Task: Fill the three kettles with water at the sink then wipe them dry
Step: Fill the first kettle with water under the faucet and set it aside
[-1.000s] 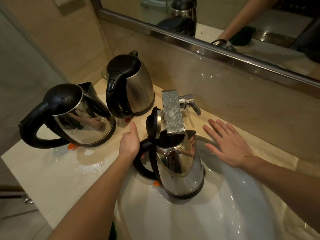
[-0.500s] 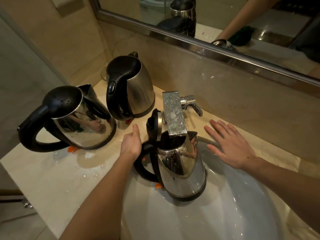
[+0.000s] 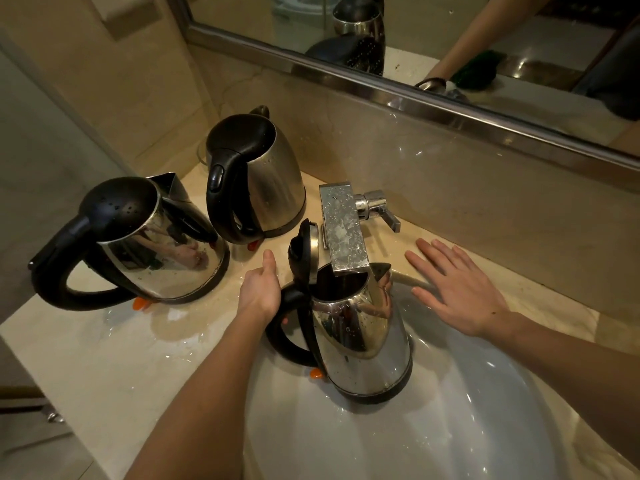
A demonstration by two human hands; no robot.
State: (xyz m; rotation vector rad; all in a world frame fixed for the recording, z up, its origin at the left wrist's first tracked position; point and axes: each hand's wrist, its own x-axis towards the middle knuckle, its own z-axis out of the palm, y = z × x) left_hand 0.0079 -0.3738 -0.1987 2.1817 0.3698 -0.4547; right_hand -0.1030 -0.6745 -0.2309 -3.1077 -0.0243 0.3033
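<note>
A steel kettle (image 3: 360,344) with its black lid flipped up stands in the white sink basin (image 3: 433,431), its mouth right under the square tap spout (image 3: 343,230). My left hand (image 3: 261,289) grips the top of that kettle's black handle. My right hand (image 3: 457,289) lies flat, fingers straight, on the counter at the basin's far rim, right of the tap. Two more steel kettles with shut black lids stand on the wet counter: one at the left (image 3: 145,244), one behind it near the wall (image 3: 259,174).
The tap's lever (image 3: 381,209) juts to the right just beyond my right hand. Water pools on the beige counter (image 3: 104,341) in front of the left kettle. A mirror (image 3: 450,46) runs along the wall above.
Both hands and all the kettles stay as they were; only the view has shifted slightly.
</note>
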